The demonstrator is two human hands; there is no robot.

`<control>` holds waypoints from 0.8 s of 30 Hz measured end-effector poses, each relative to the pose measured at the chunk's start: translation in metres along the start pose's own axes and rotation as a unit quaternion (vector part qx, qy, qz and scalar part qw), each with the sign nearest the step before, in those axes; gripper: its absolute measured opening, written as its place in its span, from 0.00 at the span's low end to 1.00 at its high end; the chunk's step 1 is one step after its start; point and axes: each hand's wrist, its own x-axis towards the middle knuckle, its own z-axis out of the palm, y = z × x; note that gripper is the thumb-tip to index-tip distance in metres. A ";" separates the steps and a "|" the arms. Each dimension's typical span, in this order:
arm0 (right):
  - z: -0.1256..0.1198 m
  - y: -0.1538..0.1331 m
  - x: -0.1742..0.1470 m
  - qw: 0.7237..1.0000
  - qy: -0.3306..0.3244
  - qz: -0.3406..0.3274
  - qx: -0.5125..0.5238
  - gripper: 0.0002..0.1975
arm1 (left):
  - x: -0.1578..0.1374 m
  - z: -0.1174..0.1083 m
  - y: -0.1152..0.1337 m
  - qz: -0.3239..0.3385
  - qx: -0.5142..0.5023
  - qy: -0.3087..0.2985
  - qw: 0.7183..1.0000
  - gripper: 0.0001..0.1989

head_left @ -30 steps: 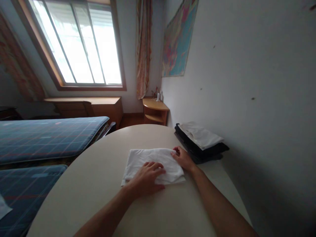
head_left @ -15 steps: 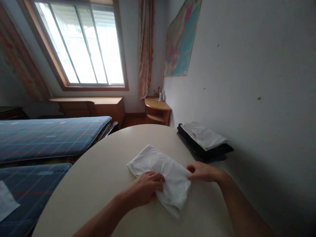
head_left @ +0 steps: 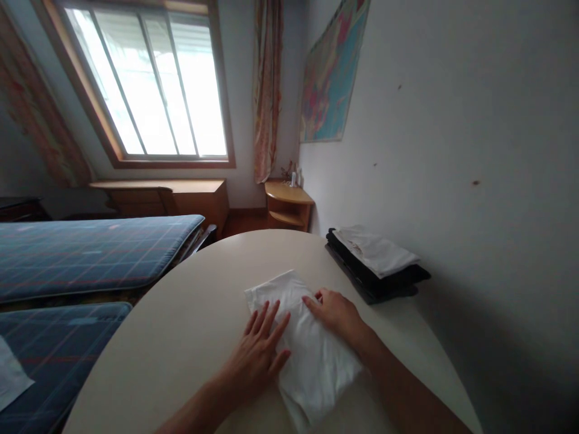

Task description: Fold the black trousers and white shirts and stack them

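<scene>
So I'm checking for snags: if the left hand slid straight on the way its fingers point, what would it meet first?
The left hand lies flat on the white cloth, fingers pointing up-right. It would first run over the cloth's far edge, then bare table. The dark stack seems off to the right, though depth is unclear.

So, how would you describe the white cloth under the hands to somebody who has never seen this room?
On the round beige table beside the wall, a folded white cloth lies flat near the front edge. Both hands, left hand and right hand, press on it. The stack of folded clothes near the wall is mostly black.
</scene>
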 end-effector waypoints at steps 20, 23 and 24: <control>0.004 0.024 -0.004 0.987 -0.016 -0.029 0.156 0.09 | 0.000 0.021 -0.004 -0.234 -0.174 0.035 0.956 0.36; 0.003 0.026 -0.002 0.987 -0.020 -0.029 0.160 0.10 | 0.007 0.023 0.000 -0.240 -0.358 0.074 0.899 0.40; 0.003 0.027 -0.002 0.987 -0.023 -0.030 0.158 0.10 | 0.010 0.022 0.003 -0.249 -0.421 0.088 0.868 0.41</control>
